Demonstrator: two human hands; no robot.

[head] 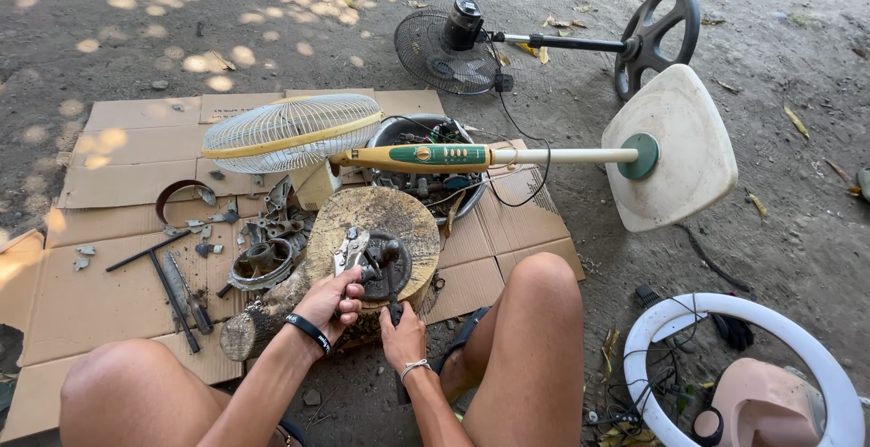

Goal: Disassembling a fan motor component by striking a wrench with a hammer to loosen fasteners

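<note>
Dark round motor part (seemingly metal), greasy, on stump

— Bright or dim? 
— Bright daylight, mostly soft open shade. Dappled sun spots across the dirt ground at upper left, spilling onto the cardboard. 
— Any glare? 
— Blown-out patch at the top edge, mild sheen on the white fan base. 
— Sharpness? 
— Crisp at centre. Wide-angle stretching toward the corners, knees enlarged. Shadows faint, short.
</note>
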